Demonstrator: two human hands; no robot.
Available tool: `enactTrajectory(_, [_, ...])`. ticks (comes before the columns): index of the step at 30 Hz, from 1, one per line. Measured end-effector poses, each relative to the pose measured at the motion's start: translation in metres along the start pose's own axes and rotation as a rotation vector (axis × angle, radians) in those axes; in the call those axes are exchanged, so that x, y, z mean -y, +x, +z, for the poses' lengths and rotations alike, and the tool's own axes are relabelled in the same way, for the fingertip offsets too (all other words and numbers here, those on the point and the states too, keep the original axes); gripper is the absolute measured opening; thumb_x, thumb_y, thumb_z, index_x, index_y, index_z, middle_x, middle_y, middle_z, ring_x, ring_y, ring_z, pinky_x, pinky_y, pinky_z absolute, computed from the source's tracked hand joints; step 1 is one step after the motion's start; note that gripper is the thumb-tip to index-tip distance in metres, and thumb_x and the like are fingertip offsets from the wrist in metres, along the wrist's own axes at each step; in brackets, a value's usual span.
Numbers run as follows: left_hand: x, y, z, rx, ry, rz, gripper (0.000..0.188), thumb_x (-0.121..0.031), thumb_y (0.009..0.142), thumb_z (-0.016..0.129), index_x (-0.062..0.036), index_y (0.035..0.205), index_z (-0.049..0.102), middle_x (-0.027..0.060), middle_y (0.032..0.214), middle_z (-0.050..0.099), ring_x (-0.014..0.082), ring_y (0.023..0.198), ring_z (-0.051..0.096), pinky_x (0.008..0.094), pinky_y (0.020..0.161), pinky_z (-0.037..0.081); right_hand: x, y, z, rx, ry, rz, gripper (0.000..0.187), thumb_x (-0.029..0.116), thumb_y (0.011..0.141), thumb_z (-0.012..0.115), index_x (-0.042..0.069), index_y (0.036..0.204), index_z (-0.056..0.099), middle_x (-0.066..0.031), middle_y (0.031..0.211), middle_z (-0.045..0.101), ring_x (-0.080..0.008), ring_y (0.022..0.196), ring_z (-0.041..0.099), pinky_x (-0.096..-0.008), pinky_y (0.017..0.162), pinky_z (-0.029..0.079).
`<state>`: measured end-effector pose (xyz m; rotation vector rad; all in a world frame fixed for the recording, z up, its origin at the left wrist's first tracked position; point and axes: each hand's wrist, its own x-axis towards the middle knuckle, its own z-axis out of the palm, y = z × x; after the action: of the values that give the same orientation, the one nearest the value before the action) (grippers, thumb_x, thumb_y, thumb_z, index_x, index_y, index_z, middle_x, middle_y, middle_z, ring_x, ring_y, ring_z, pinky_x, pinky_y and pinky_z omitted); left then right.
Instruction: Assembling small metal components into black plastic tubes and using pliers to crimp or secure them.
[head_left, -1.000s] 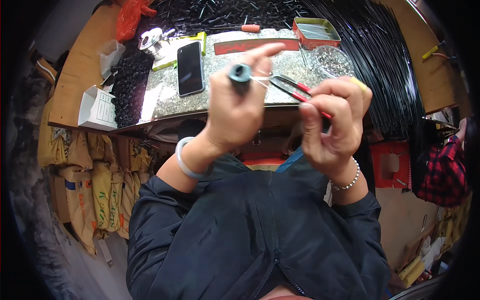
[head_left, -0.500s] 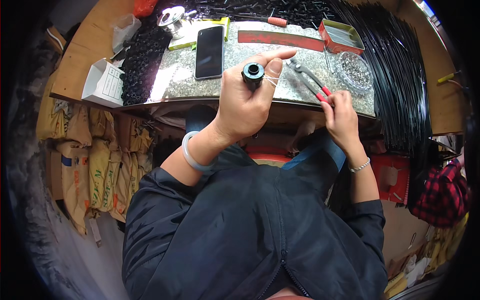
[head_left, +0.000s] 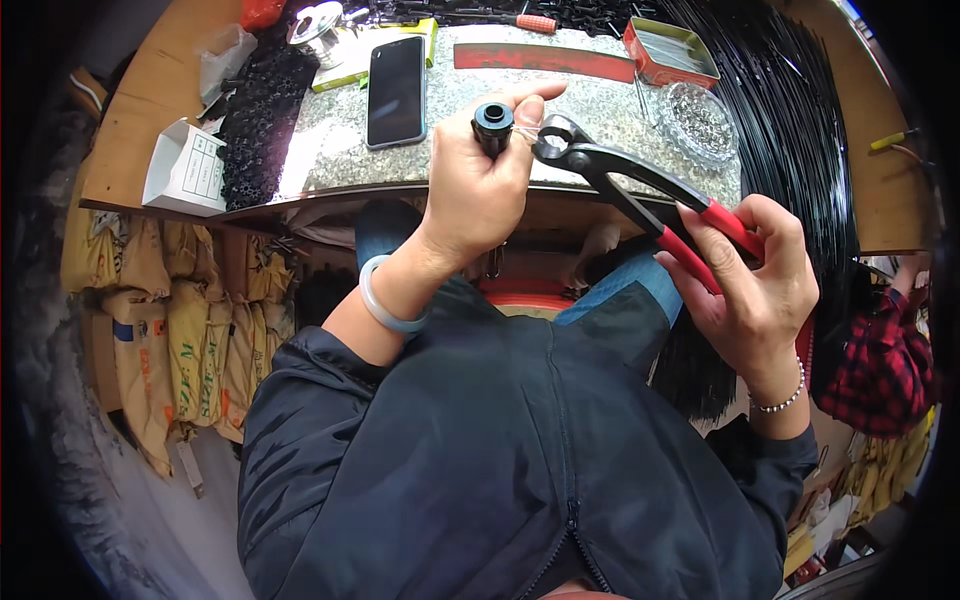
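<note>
My left hand (head_left: 472, 195) is closed round a black tubular part (head_left: 493, 120) with a round hollow end facing up. A thin pale wire (head_left: 524, 131) sticks out from it beside my fingers. My right hand (head_left: 757, 290) grips the red handles of a pair of end-cutting nippers (head_left: 579, 159), raised over the table's front edge. Their rounded jaws stand close to the wire, beside my left fingertips; whether they touch it I cannot tell. The handles are spread somewhat apart.
On the speckled tabletop (head_left: 345, 160) lie a phone (head_left: 397, 95) and a red strip (head_left: 540, 62). A red tin (head_left: 670, 52) and a glass dish (head_left: 697, 125) of small metal pieces sit right. Long black rods (head_left: 810, 130) fill the far right; a white box (head_left: 187, 170) stands left.
The nippers have been lifted off the tabletop in my right hand, their jaws brought over to the wire at my left hand. My left hand keeps hold of the black part.
</note>
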<state>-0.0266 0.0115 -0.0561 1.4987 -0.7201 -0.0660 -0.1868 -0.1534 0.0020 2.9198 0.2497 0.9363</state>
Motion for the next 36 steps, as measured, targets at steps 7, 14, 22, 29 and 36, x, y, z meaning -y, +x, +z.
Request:
enactTrajectory(7, [0.001, -0.004, -0.003, 0.060, -0.029, -0.004, 0.029, -0.018, 0.095, 0.048, 0.0036, 0.111, 0.060, -0.0108, 0.055, 0.040, -0.0029, 0.046, 0.029, 0.0175, 0.041, 0.019, 0.001, -0.007, 0.005, 0.039, 0.014, -0.097, 0.023, 0.018, 0.070, 0.072, 0.002, 0.080, 0.059, -0.0118, 0.095, 0.057, -0.0240, 0.069, 0.056, -0.0318, 0.057, 0.046])
enactTrajectory(14, [-0.011, -0.016, 0.001, 0.111, -0.069, 0.002, 0.030, -0.019, 0.096, 0.047, 0.0041, 0.108, 0.062, -0.0106, 0.056, 0.037, -0.0018, 0.050, 0.030, 0.0186, 0.045, 0.020, 0.012, -0.038, 0.019, 1.035, 2.161, 0.697, 0.033, 0.005, 0.072, 0.072, -0.001, 0.090, 0.046, -0.0100, 0.058, 0.057, -0.0194, 0.043, 0.059, -0.0278, 0.037, 0.048])
enactTrajectory(22, [-0.007, -0.016, 0.004, 0.130, 0.036, 0.059, 0.030, -0.020, 0.095, 0.047, 0.0023, 0.108, 0.062, -0.0107, 0.054, 0.038, -0.0020, 0.048, 0.031, 0.0180, 0.044, 0.021, 0.007, -0.038, 0.015, 0.635, 1.505, 0.475, 0.037, 0.003, 0.083, 0.054, -0.006, 0.118, 0.043, -0.0108, 0.068, 0.057, -0.0184, 0.053, 0.059, -0.0255, 0.050, 0.047])
enactTrajectory(29, [-0.008, -0.018, 0.010, 0.123, 0.035, 0.001, 0.029, -0.017, 0.095, 0.047, 0.0031, 0.110, 0.061, -0.0113, 0.057, 0.039, -0.0023, 0.053, 0.031, 0.0179, 0.047, 0.023, 0.021, -0.041, 0.026, 0.443, 1.075, 0.444, 0.064, -0.001, 0.071, 0.069, -0.001, 0.126, 0.036, -0.0076, 0.076, 0.052, -0.0140, 0.064, 0.053, -0.0259, 0.055, 0.043])
enactTrajectory(36, [-0.009, -0.018, 0.011, 0.149, -0.060, -0.097, 0.024, -0.016, 0.093, 0.051, -0.0003, 0.107, 0.063, -0.0046, 0.057, 0.044, 0.0032, 0.054, 0.039, 0.0216, 0.049, 0.034, 0.001, -0.040, 0.030, 1.178, 2.156, 0.709, 0.056, 0.000, 0.067, 0.071, -0.004, 0.115, 0.042, -0.0062, 0.060, 0.053, -0.0149, 0.051, 0.055, -0.0244, 0.048, 0.044])
